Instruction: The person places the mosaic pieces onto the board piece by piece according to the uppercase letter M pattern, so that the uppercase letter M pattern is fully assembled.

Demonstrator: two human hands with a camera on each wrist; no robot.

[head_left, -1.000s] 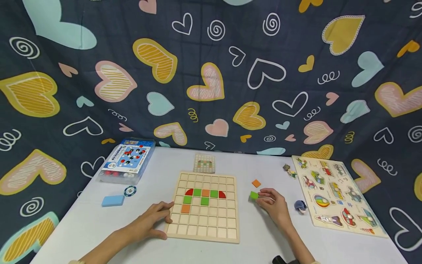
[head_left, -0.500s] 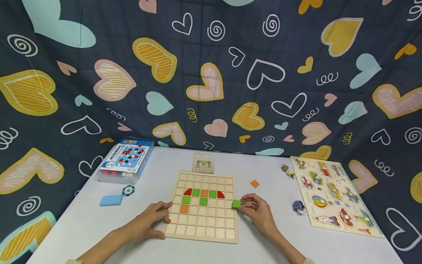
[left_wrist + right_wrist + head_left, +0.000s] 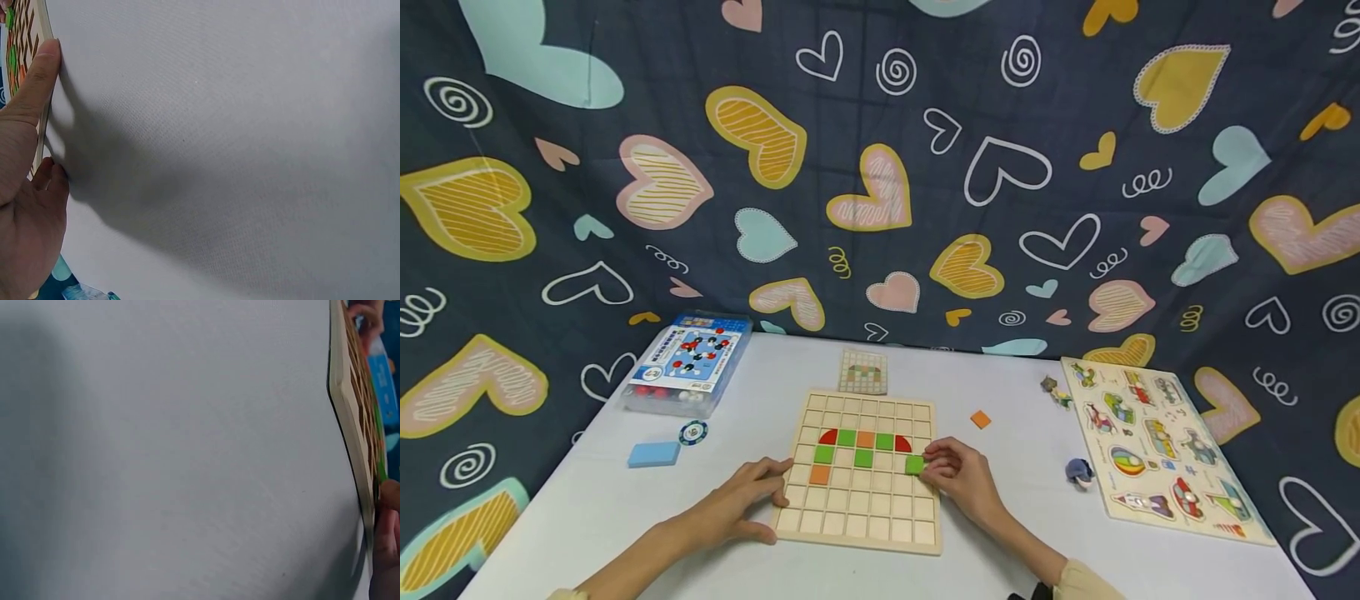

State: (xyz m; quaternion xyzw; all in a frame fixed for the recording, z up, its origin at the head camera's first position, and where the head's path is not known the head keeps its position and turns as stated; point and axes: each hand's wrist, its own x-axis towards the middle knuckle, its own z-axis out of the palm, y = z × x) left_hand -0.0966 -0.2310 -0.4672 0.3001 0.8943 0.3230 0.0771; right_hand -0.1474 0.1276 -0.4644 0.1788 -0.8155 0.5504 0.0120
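R hand [image 3: 958, 477] pinches a green tile [image 3: 914, 465] w/ fingertips, holding it over the board [image 3: 859, 517] near its right edge, one row below the red/green/orange row, right of the two green tiles already seated. Tile is square, no long axis. L hand [image 3: 747, 498] rests fingers flat on board's left edge, steadying it, well apart from the tile. R hand is nearer by far.
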